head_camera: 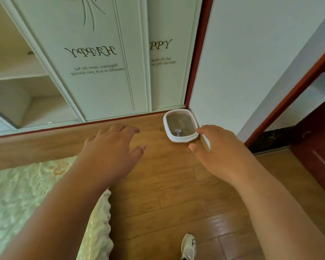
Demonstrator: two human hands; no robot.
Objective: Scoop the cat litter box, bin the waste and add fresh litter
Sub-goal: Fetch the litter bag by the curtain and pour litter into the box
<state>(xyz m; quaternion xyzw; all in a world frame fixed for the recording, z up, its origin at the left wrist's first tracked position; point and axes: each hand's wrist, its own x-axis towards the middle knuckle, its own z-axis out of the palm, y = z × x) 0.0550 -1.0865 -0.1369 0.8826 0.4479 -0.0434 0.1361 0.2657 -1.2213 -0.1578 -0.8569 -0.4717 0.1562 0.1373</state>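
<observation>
A white cat litter box (182, 139) with brownish litter sits on the wooden floor in the corner, between the wardrobe and the wall. A small white scoop (177, 132) stands in the litter near the box's front rim. My left hand (113, 145) is stretched forward, fingers spread and holding nothing, well left of the box. My right hand (218, 147) reaches out with relaxed fingers, empty, its fingertips overlapping the box's right edge in view; the box looks some distance below.
A white wardrobe (101, 72) with sliding doors and open shelves runs along the back. A bed with a pale green cover (26, 199) fills the lower left. A dark red door (315, 147) stands at right. My white shoe (189, 246) is on the floor.
</observation>
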